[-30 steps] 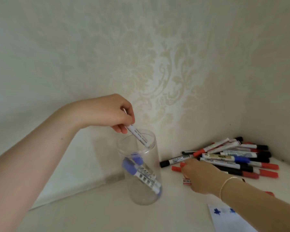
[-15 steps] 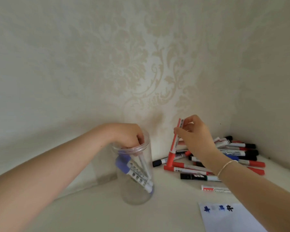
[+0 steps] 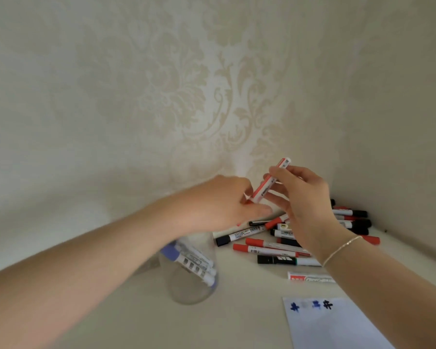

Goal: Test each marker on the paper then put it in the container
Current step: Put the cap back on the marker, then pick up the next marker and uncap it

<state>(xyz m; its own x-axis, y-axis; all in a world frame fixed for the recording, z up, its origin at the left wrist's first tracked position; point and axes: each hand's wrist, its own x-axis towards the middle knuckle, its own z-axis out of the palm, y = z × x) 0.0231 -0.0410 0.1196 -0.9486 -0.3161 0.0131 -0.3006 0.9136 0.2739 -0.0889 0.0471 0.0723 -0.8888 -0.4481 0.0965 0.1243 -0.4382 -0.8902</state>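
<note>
My right hand [image 3: 303,197] holds a red and white marker [image 3: 269,183] up in the air, tilted, its lower red cap end meeting my left hand [image 3: 224,204], whose fingers grip that end. Below my left forearm stands the clear container [image 3: 191,285] with blue-capped markers leaning inside it. A pile of red, black and blue markers [image 3: 282,244] lies on the white surface behind and under my hands. The white paper [image 3: 337,326] with several blue test marks lies at the bottom right.
Patterned wallpaper walls meet in a corner behind the pile. A loose white and red marker [image 3: 311,277] lies alone between the pile and the paper. The white tabletop [image 3: 242,321] stretches in front of the container.
My left hand has left the container's mouth and moved right to the red marker's lower end. My right hand has lifted the marker higher and tilted it.
</note>
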